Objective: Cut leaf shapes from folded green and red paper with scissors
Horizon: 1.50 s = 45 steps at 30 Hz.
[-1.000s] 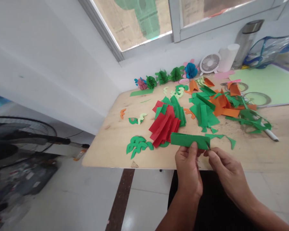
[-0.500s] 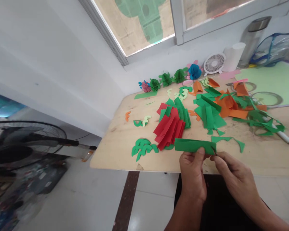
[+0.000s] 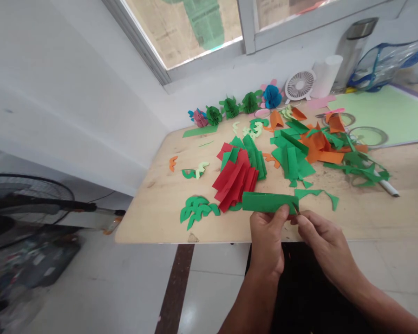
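Note:
A folded strip of green paper is pinched in my left hand, thumb on top, just above the table's front edge. My right hand is closed round a small pair of scissors; the dark blades meet the right end of the strip, and the handles are hidden in my fingers. Left of the strip lies a stack of folded red paper with folded green pieces behind it. Curved green cut-outs lie in a pile farther left. A thin green offcut rests beyond my right hand.
Folded green pieces, orange paper and a white pen-like stick crowd the wooden table's right side. Paper flowers, a small fan and a flask stand along the wall. A floor fan is at left.
The view has shifted, so table and hands appear slightly farther left. The scissors are still at the strip's right end, and both hands keep their holds.

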{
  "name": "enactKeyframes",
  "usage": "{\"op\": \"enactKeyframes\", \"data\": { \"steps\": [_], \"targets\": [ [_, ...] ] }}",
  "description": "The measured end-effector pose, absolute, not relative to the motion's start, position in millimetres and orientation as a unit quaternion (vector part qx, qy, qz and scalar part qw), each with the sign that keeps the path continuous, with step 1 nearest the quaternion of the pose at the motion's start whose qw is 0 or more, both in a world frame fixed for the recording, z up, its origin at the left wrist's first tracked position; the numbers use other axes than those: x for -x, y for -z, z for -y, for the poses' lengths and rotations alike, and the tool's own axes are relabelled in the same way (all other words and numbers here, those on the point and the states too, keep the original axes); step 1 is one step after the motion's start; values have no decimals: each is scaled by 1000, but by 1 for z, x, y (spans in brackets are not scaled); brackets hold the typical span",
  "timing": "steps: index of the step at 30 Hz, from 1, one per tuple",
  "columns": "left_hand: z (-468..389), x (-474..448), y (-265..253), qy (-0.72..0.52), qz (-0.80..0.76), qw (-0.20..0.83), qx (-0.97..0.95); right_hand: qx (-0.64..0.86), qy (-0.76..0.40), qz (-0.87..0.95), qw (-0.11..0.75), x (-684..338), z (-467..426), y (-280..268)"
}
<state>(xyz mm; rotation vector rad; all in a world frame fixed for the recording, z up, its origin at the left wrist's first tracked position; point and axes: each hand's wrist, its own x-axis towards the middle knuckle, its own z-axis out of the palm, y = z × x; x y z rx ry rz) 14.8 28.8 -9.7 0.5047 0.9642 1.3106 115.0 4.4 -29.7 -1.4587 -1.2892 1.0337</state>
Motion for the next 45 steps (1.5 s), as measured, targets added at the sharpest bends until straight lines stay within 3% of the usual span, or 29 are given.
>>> {"op": "enactKeyframes", "data": {
  "steps": [18,45],
  "targets": [
    [-32,-13,-2,-565,-430,629,-317,526,-559,409,494,-113,-2,32],
    [-31,-15,-3,-547,-450,640,-297,527,-558,399,502,-113,-2,30]
  ]
}}
